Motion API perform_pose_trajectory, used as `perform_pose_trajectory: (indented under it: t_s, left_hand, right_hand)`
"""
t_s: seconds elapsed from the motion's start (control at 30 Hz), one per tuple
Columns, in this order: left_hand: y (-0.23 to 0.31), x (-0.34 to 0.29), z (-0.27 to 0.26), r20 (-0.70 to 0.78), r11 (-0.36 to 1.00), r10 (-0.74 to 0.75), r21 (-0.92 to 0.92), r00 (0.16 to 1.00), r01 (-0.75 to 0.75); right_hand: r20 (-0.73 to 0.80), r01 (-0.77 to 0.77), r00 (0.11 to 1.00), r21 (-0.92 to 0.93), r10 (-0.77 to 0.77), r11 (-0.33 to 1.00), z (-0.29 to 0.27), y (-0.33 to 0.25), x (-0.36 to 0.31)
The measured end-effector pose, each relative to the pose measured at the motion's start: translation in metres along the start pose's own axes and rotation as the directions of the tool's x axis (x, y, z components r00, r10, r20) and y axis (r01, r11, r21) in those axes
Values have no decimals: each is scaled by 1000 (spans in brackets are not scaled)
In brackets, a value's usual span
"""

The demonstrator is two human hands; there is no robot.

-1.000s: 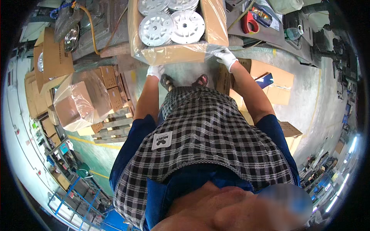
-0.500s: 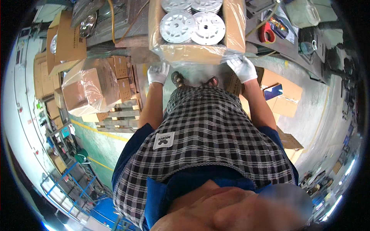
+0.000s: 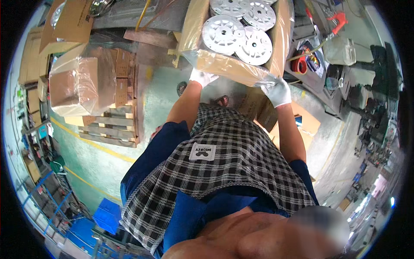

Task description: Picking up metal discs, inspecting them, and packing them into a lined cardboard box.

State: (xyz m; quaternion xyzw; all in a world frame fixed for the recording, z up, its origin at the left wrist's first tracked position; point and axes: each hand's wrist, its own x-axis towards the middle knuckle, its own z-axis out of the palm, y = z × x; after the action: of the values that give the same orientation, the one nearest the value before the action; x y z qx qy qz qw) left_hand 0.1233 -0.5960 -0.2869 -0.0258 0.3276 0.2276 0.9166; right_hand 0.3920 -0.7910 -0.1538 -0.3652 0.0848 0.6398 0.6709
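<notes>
In front of me is an open cardboard box (image 3: 230, 71) lined with clear plastic film. Several silvery round metal discs (image 3: 215, 41) with spoke-like cutouts lie stacked inside it. My left hand (image 3: 202, 78), in a white glove, is at the box's near left side; its fingers reach beneath the lower edge and are partly hidden. My right hand (image 3: 277, 91), gloved in white too, grips the near right corner, where the film bunches up. The box sits askew, its near right corner closest to me.
To the left, a wooden pallet (image 3: 108, 129) carries film-wrapped cartons (image 3: 79, 86). A worktop with a red tape roll (image 3: 299, 65) and a clear plastic container (image 3: 340, 52) stands at the right. Flattened cardboard (image 3: 305, 125) lies near my right forearm.
The box has turned and shifted right in view. My left hand has moved right to its lower edge, while my right hand stays at its corner. My body and view have turned.
</notes>
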Motion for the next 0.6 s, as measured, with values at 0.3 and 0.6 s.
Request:
perform_pose_trajectory:
  t_s: [0.3,0.6]
  left_hand:
    - [35,3,-65,-25,901,186,-395,982,-181]
    - [70,-53,7,80,970,47,-240,996,-27]
  right_hand:
    - [-340,53,939,-17,-55,998,7,13,4]
    - [-365,-34,930,37,45,999,-21,21,36]
